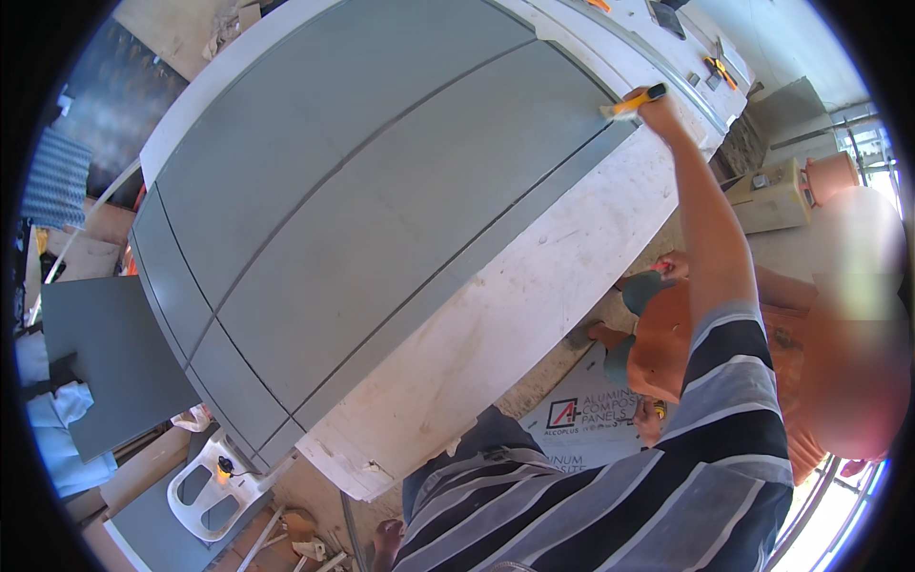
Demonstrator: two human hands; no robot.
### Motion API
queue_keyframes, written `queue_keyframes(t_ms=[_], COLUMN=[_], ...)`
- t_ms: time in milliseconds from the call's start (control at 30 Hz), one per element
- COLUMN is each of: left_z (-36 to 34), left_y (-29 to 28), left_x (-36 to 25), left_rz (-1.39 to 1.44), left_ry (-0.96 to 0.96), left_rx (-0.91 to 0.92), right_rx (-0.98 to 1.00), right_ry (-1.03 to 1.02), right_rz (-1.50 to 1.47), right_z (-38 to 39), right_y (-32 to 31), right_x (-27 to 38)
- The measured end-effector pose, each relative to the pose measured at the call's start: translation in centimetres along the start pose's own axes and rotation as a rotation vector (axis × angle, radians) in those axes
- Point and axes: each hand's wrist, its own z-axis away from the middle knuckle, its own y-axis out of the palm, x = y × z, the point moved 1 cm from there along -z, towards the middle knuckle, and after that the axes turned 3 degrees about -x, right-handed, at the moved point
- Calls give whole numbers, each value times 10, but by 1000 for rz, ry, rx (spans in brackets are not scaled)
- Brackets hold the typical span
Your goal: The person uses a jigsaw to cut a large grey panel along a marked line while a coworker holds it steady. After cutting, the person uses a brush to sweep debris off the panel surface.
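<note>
A large grey panel (pixel 381 248) with dark grooves running along and across it lies on a white work table (pixel 496 334). My right arm stretches out to the panel's far right edge. There my right hand (pixel 656 107) is closed around a yellow-handled brush (pixel 631 103) with a black end. The brush's pale bristles touch the panel close to the groove along its right side. My left hand is not in view.
At my right a person in orange (pixel 667 334) crouches by a printed panel sheet on the floor. A yellow-and-black tool (pixel 721 72) lies at the table's far end. A white plastic chair (pixel 205 491) stands at the near left corner, with a grey sheet (pixel 114 353) beyond.
</note>
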Motion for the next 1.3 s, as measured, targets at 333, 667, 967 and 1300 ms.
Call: queue_keyframes(t_ms=[333, 667, 967, 1300], left_z=[19, 15, 19, -4], left_y=[-5, -5, 2, 8], left_x=[-65, -47, -80, -56], left_rz=[26, 38, 21, -74], left_ry=[-118, 6, -69, 69], left_rx=[-91, -57, -108, -68], right_rx=[108, 87, 65, -400], right_ry=[-20, 97, 39, 294], right_rz=[-9, -78, -211, 86], right_z=[14, 1, 20, 39], right_y=[0, 19, 30, 67], right_x=[21, 21, 15, 87])
